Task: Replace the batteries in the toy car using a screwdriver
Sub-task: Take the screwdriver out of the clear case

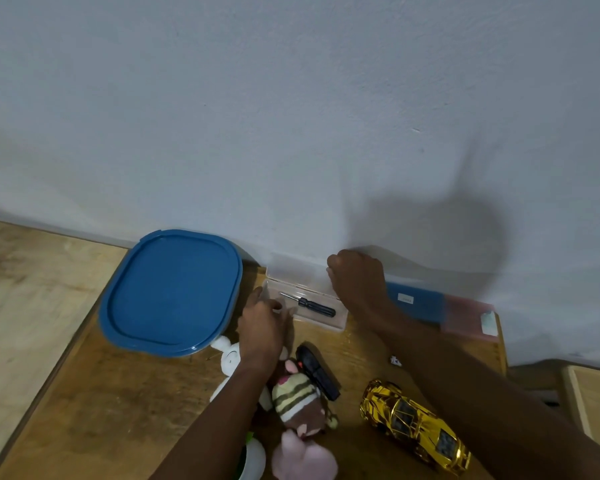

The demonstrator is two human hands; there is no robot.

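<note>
A shiny gold toy car [417, 423] stands on the wooden table at the front right, untouched. By the wall a clear plastic case [326, 322] lies open with a black-handled screwdriver [310, 305] inside. My right hand [359, 282] holds the case's raised clear lid [297, 270] at its right end, fingers curled over it. On the case's left front corner lies my left hand [262, 323], steadying it with its fingers. Neither hand touches the screwdriver.
A big blue-lidded container [170, 292] sits left of the case. Plush toys [300, 407] and a black object [317, 372] lie under my left forearm. A blue and pink box [440, 311] rests against the wall at right, near the table's right edge [501, 344].
</note>
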